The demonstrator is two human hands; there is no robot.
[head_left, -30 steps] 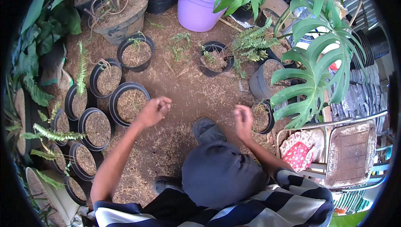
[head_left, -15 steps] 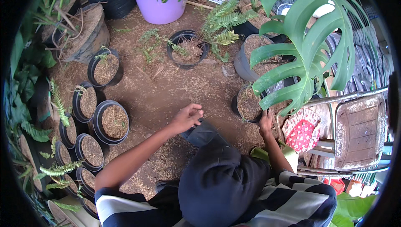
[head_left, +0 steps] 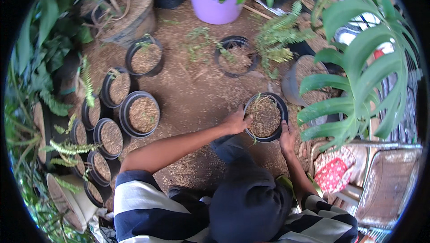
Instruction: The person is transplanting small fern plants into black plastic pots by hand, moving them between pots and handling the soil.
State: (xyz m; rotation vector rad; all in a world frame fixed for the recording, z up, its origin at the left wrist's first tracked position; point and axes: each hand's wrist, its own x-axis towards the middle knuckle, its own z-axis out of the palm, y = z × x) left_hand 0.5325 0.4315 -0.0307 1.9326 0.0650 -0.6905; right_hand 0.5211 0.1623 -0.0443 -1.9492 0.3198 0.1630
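A round black plastic pot (head_left: 265, 118), filled with brown soil mix and carrying a few thin green sprigs, is between my two hands. My left hand (head_left: 237, 121) closes on its left rim, thumb toward the soil. At the lower right side, my right hand (head_left: 287, 136) grips the pot's wall; some of its fingers are hidden behind the pot. Whether the pot's base touches the ground cannot be seen. Beyond it lies another black pot (head_left: 236, 55) with dry soil and a fern (head_left: 282, 37) beside it.
Several black pots of soil (head_left: 140, 114) cluster on the left. A purple tub (head_left: 215, 2) stands at the far side. Large split monstera leaves (head_left: 358, 82) overhang the right, near a grey pot (head_left: 293, 82) and a worn brown chair (head_left: 389, 187). Brown ground (head_left: 188, 95) lies between.
My left hand has moved right and taken hold of the pot's left rim. The pot, held by my right hand, has come out from under the monstera leaf. The view has shifted.
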